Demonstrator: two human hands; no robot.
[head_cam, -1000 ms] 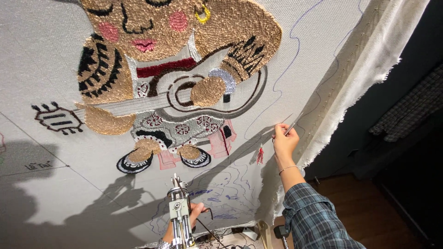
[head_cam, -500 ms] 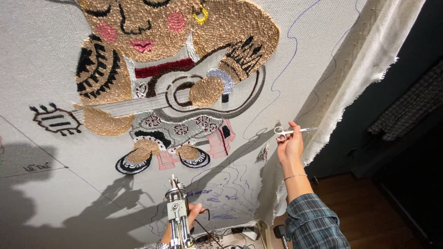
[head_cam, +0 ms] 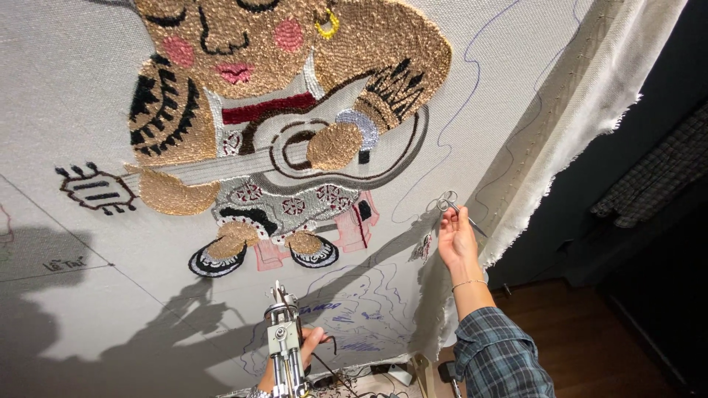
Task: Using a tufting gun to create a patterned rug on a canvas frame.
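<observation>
Your right hand [head_cam: 457, 239] was raised against the stretched white tufting cloth [head_cam: 88, 88], its fingers closed around a small pair of metal scissors [head_cam: 451, 208] whose finger loops stood just above your fingertips, close to the cloth's right edge. That frayed edge [head_cam: 582, 125] ran diagonally from upper right down to lower left, just beside the scissors, and past it lay dark open room with a wooden floor [head_cam: 590, 339] below. Your plaid sleeve [head_cam: 498, 357] hung under the wrist, clear of the cloth.

Your left hand [head_cam: 310, 346] sat low in the frame, wrapped around the grip of the metal tufting gun [head_cam: 284, 343], which stood upright with its tip near the cloth below the figure's shoes. The tufted guitar-playing figure [head_cam: 287, 125] filled the upper middle, well apart from both hands. Bare cloth with blue pen lines [head_cam: 354, 309] lay between the gun and the scissors.
</observation>
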